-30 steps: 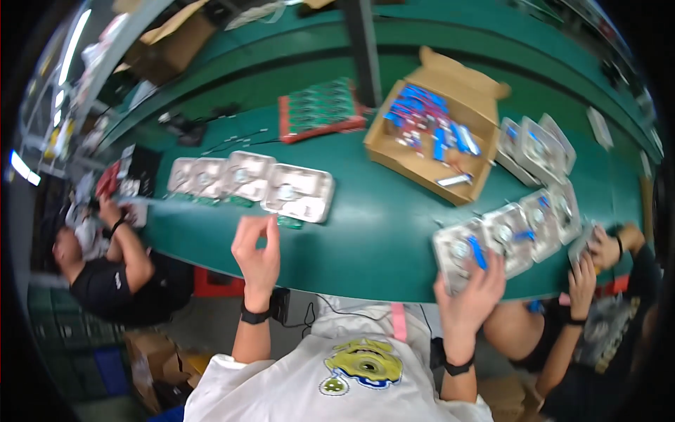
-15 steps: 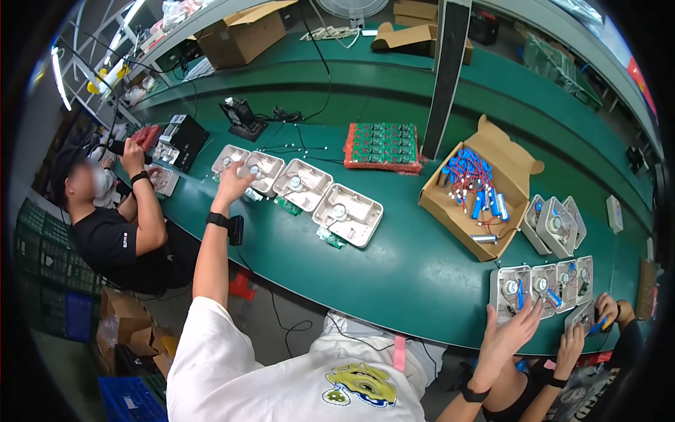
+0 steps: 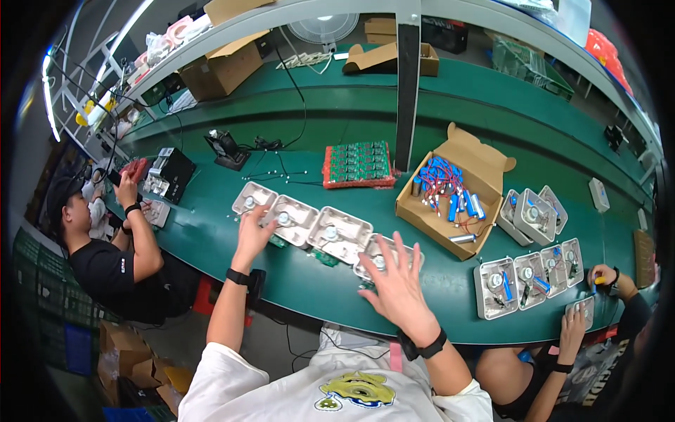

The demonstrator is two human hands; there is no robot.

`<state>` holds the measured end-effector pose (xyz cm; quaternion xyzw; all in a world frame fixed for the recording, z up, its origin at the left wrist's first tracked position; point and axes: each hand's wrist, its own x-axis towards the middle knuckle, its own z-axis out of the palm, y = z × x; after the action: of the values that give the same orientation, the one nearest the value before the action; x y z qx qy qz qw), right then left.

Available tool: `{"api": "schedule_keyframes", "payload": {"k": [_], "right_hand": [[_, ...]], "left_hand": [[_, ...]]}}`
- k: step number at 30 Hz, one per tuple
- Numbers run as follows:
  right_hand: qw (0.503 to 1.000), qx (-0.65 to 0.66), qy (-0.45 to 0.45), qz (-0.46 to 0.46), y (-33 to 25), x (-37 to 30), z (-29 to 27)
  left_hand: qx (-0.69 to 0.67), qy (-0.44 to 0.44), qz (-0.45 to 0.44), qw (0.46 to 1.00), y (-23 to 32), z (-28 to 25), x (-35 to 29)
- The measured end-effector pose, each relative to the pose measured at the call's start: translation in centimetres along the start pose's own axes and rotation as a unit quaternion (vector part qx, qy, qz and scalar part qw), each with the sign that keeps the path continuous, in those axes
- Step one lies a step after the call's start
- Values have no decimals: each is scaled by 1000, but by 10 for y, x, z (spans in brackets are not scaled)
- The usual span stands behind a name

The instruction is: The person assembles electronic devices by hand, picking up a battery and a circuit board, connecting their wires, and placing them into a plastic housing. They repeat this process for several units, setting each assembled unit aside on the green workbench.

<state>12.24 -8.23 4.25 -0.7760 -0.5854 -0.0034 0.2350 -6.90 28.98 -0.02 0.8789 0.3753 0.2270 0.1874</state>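
Note:
A row of several white plastic housings sits on the green workbench (image 3: pixel 295 278), each with a round speaker-like part inside. My left hand (image 3: pixel 253 235) is at the near side of the leftmost housing (image 3: pixel 254 191) and the second housing (image 3: pixel 299 211), thumb and fingers apart. Beside these stands the third housing (image 3: pixel 344 228). Over the rightmost housing (image 3: pixel 413 264) my right hand (image 3: pixel 399 285) is spread wide, hiding most of it; contact cannot be made out. A small green circuit board (image 3: pixel 323 257) lies at the third housing's near edge.
An open cardboard box (image 3: pixel 436 224) holds blue cylindrical cells with red wires. Green circuit boards (image 3: pixel 358 162) lie on red wrap. More housings (image 3: pixel 496 288) stand at right, near a co-worker's hands (image 3: pixel 575 320). Another person (image 3: pixel 105 246) works at left. A metal post (image 3: pixel 406 91) rises behind.
My right hand has moved left from the right-hand housings to the row's rightmost housing. The row and my left hand have shifted right relative to the box and boards. The view has turned somewhat.

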Motion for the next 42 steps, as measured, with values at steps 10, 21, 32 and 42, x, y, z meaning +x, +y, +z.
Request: {"api": "schedule_keyframes", "payload": {"k": [10,21,32,42], "right_hand": [[997,27,-26,66,27,-60,-6],[991,1,-33,126,26,-94,-41],[981,41,5,191,37,-115,-24],[974,15,8,227,28,-120,-29]], "left_hand": [[-2,15,-12,1000,78,32,-40],[-2,-30,2,1000,99,27,-43],[-54,-77,31,995,70,-17,-74],[41,69,129,988,76,-21,-114]]}}
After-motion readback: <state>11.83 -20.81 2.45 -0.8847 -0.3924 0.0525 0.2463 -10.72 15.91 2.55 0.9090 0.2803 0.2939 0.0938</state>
